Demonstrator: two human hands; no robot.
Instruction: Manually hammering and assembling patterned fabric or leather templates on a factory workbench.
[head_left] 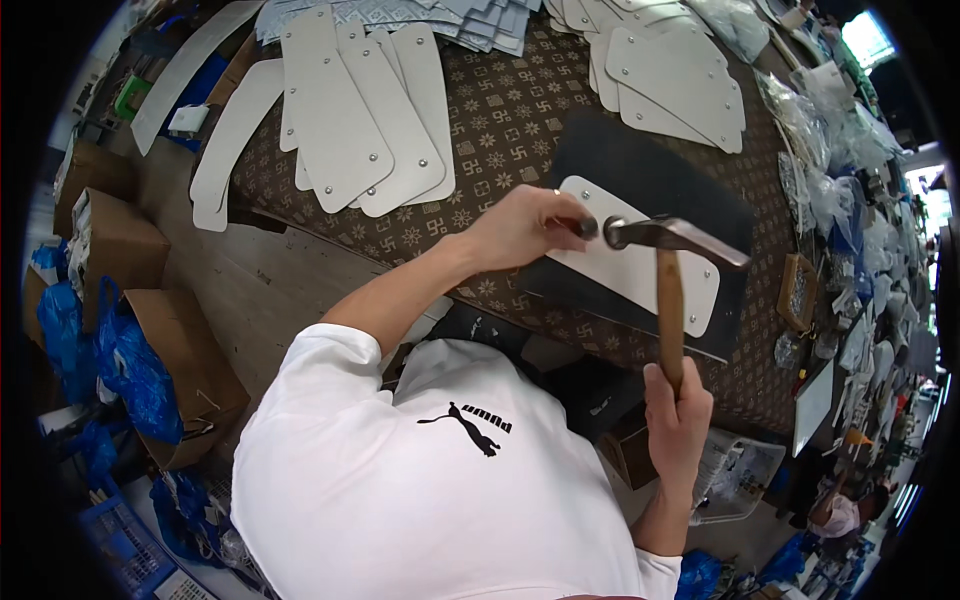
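My left hand (pixel 520 230) pinches a short dark metal punch (pixel 588 228), its end facing the hammer. With my right hand (pixel 679 415) I grip the wooden handle of a hammer (pixel 671 300). The round face of its metal head hangs over a white panel, close to the fingers of my left hand but apart from them. That white panel (pixel 625 285) has rounded corners and small metal studs near its corners. It lies on a black board (pixel 690 175) at the table's near right edge. Part of the panel is hidden behind the hammer and my left hand.
A brown patterned cloth (pixel 500 110) covers the table. More studded white panels (pixel 335 110) lie at the left, and another pile (pixel 675 80) at the far right. A small wooden tray (pixel 797 290) sits at the right edge. Cardboard boxes (pixel 190 350) stand on the floor left.
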